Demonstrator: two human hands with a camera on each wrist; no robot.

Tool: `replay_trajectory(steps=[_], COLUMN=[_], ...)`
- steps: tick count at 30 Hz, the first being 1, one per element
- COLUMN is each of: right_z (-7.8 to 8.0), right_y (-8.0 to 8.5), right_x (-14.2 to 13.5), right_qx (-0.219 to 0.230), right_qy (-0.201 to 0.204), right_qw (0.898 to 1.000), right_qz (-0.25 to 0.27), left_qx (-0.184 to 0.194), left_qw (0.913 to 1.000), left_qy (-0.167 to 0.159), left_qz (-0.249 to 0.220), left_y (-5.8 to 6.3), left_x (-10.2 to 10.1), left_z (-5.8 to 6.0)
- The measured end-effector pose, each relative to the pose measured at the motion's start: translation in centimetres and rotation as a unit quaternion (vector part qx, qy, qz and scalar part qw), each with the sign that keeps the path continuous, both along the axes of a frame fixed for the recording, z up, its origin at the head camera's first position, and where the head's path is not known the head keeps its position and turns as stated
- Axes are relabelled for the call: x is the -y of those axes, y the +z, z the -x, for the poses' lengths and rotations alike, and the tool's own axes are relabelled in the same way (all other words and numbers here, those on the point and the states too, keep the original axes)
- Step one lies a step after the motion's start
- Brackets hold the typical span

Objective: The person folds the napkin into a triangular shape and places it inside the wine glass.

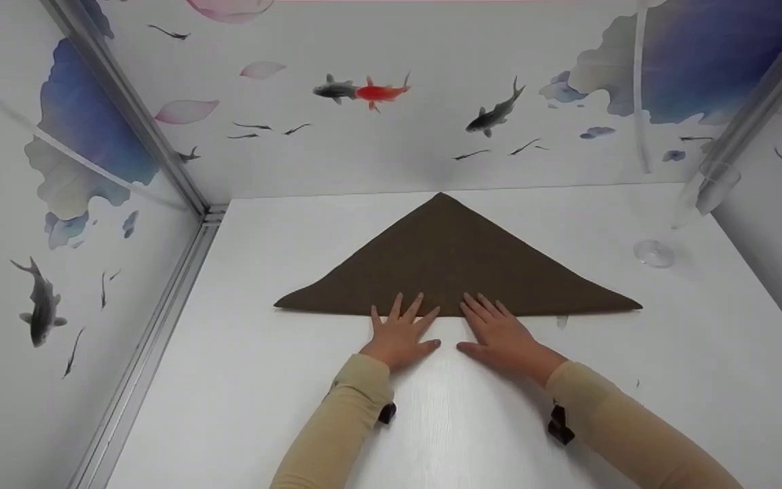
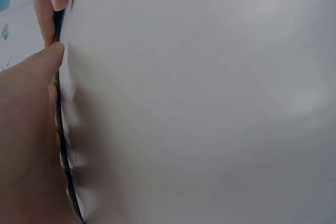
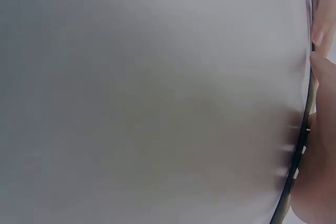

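A dark brown cloth (image 1: 445,255), folded into a triangle, lies on the white table with its peak pointing to the back wall. My left hand (image 1: 401,338) lies palm down at the middle of the cloth's near edge, fingers straight and spread over it. Just to its right, my right hand (image 1: 505,341) rests on the same edge with its fingers straight and the thumb toward the left hand. In the left wrist view, the cloth's edge (image 2: 64,156) runs as a thin dark line along the left hand (image 2: 23,129). The right wrist view shows that edge (image 3: 302,145) beside the right hand (image 3: 317,166).
A clear stemmed glass, its round foot (image 1: 654,253) on the table, stands at the back right. White walls with painted fish (image 1: 381,93) enclose the table (image 1: 241,394) at the back and sides. A metal rail (image 1: 153,353) follows the left edge.
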State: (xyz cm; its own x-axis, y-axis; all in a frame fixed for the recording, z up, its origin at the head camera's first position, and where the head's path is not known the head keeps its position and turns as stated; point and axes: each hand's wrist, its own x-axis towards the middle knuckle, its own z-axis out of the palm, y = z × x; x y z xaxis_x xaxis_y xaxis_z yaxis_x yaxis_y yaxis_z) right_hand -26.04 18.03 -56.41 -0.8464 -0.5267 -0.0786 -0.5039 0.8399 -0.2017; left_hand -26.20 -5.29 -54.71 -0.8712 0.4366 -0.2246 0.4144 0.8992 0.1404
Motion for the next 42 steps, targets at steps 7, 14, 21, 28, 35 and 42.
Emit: replay_trajectory(steps=[7,14,21,28,35,42], right_z=[-0.2,-0.4,-0.5,-1.4,-1.9,-2.1], right_y=[0.4,0.5,0.6,1.0,1.0,1.1], right_x=[-1.3,-3.2,-5.6,-8.2,-10.9,-13.7], right_qx=[0.019,0.03,0.031,0.03,0.04,0.051], right_qy=[-0.013,-0.038,-0.043,-0.064,-0.09,-0.118], right_qw=[1.0,0.999,0.998,0.997,0.994,0.991], right_qz=[0.003,0.015,0.025,0.038,0.039,0.048], left_qx=[0.025,0.038,0.043,0.045,0.054,0.062], left_qw=[0.9996,0.9992,0.999,0.9989,0.9985,0.9978], left_qy=[-0.01,-0.01,-0.013,-0.012,-0.009,-0.011], left_qz=[0.006,0.005,0.008,-0.002,-0.007,-0.017], left_y=[0.2,0.4,0.7,0.5,0.7,0.8], left_x=[0.4,0.1,0.1,0.3,0.5,0.5], left_z=[0.2,0.3,0.3,0.3,0.3,0.5])
